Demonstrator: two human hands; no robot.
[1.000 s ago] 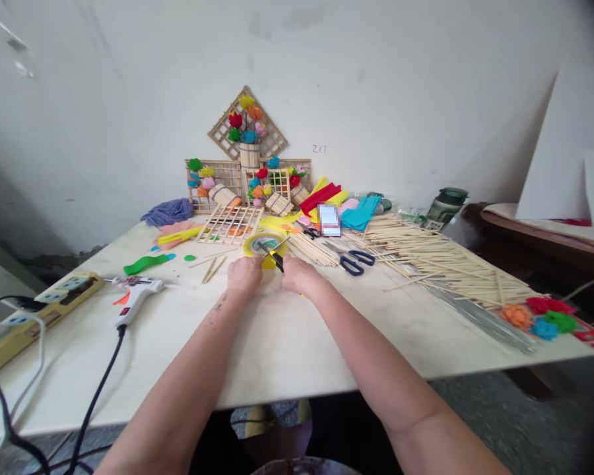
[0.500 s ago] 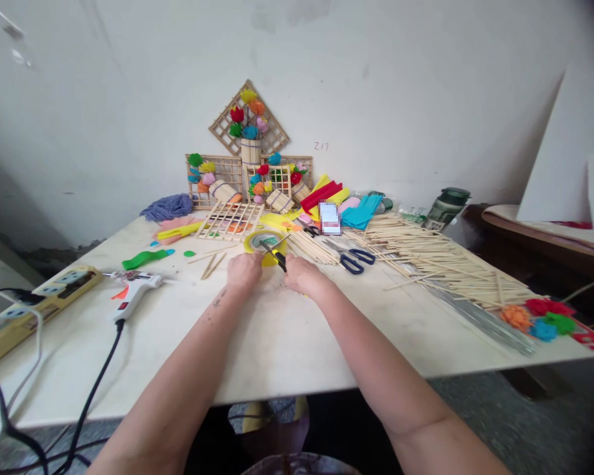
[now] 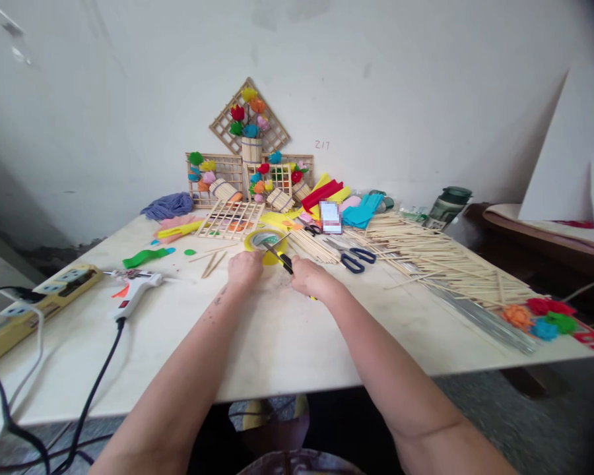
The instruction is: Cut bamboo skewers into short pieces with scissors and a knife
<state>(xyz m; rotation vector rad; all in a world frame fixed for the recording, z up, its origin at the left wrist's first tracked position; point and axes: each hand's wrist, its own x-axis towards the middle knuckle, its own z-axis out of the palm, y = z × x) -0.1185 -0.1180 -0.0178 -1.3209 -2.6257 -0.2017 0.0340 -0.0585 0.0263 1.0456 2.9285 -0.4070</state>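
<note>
My right hand (image 3: 313, 277) is closed round a yellow-and-black utility knife (image 3: 286, 263), its blade pointing up and left. My left hand (image 3: 246, 269) is closed, its fingertips close to the blade. A thin stick (image 3: 283, 239) slants up and right from the left fingers and crosses the blade. Just beyond both hands lies a roll of yellow tape (image 3: 250, 240), with something yellow under the knife. Two short sticks (image 3: 214, 264) lie left of my left hand. Dark-handled scissors (image 3: 352, 262) rest to the right of the knife.
Stick lattices with paper flowers (image 3: 215, 122) stand against the wall. Many loose sticks (image 3: 426, 251) cover the right side. A glue gun (image 3: 134, 290) and a power strip (image 3: 54, 297) with cables lie left. A phone (image 3: 330, 218) and coloured paper (image 3: 321, 201) sit behind.
My right hand has drawn the knife slightly right and toward me. My left hand has hardly moved.
</note>
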